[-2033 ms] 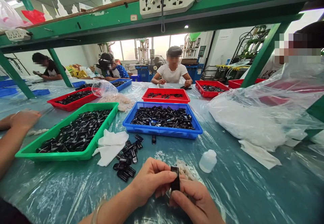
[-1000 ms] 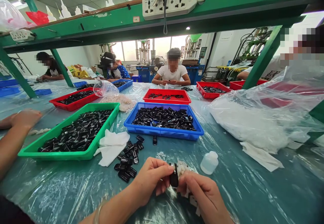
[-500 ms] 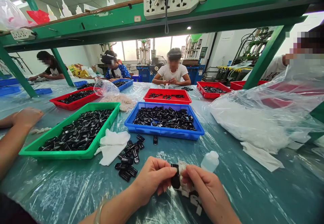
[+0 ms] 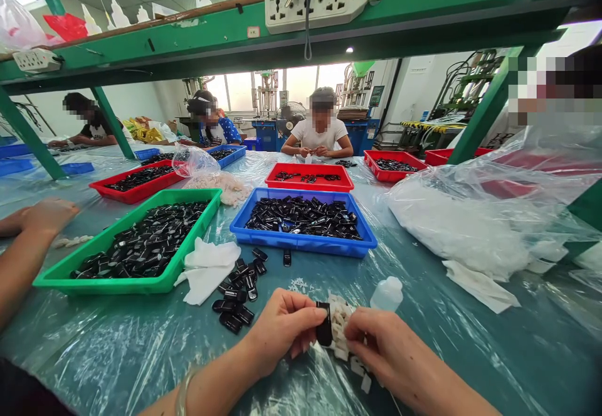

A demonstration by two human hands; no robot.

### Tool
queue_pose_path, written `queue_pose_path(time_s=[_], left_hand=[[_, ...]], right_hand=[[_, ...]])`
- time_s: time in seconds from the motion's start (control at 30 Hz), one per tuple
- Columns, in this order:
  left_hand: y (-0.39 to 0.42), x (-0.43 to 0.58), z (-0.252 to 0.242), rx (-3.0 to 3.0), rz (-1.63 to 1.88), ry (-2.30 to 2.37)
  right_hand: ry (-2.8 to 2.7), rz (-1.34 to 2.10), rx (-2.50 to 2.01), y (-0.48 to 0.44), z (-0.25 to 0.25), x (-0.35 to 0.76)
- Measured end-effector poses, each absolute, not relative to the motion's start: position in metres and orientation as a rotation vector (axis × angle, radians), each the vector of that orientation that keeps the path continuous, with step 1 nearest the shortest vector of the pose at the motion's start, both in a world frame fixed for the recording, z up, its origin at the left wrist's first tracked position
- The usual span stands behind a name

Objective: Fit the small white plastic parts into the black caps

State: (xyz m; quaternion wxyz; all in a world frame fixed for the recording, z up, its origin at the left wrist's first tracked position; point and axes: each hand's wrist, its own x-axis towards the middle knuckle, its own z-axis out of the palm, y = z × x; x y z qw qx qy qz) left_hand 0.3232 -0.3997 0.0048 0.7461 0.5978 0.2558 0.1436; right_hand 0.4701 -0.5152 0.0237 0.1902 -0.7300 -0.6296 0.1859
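Note:
Between the thumb and fingers of my left hand [image 4: 286, 327] is a small black plastic piece [image 4: 324, 328], flat and rounded at its lower end. Just to its right, my right hand [image 4: 376, 344] has its fingers curled together at a pile of small off-white pieces [image 4: 339, 334]; whether anything is pinched there is hidden. A loose group of similar black pieces [image 4: 237, 290] lies on the plastic-covered table, left of my hands. Behind my right hand stands a small translucent bottle [image 4: 387, 294]. Tiny white bits [image 4: 299, 285] lie behind my left hand.
A green tray [image 4: 117, 287] and a blue tray [image 4: 301, 245] hold many black pieces. White cloth [image 4: 207, 265] lies between them. At right is a big clear plastic bag [image 4: 451, 215]. Overhead runs a green shelf beam [image 4: 188, 39]. Another person's hand [image 4: 51, 215] rests at left.
My right hand has moved slightly right and down, away from the black piece to the off-white pile. My left hand still grips the black piece. The whole view has shifted slightly.

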Motion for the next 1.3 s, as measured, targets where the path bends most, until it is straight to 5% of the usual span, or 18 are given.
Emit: queue_pose_path(time_s=[0.7,1.3], left_hand=[[-0.398,0.326,0.005,1.323,0.315,0.568],[-0.4,0.323,0.007,1.228,0.284,0.449]], right_hand=[[-2.089,0.281,-1.944,-0.511,0.008,0.46],[-1.78,0.332,-1.867,-0.511,0.009,0.468]])
